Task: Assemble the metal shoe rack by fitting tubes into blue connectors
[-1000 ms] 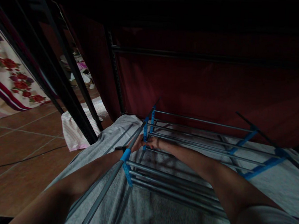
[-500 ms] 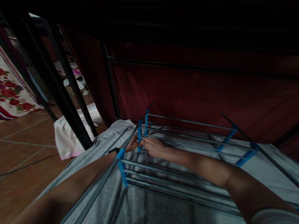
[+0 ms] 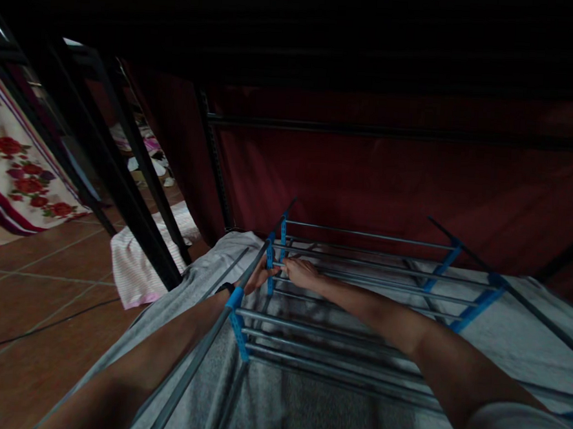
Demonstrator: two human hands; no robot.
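Note:
A rack of grey metal tubes (image 3: 328, 333) joined by blue plastic connectors (image 3: 238, 331) lies on a grey blanket (image 3: 294, 409). My left hand (image 3: 261, 276), with a dark band at its wrist, is closed around one of the blue connectors at the rack's left side, its thumb pointing right. Just to the right, my right hand (image 3: 301, 273) is closed on a thin metal tube whose left end meets that connector. A short stretch of this tube shows between the two hands. Fingers of both hands are partly hidden.
Dark metal posts (image 3: 144, 167) stand at the left, and a dark frame spans overhead. A dark red sheet (image 3: 366, 180) hangs behind the rack. On the tiled floor (image 3: 32, 315) lie a striped cloth (image 3: 133, 263) and a cable; a floral cloth (image 3: 31, 173) hangs far left.
My right hand has moved slightly right, away from my left hand, so a bit of tube now shows between them. My left hand stays at the connector. The view has shifted slightly.

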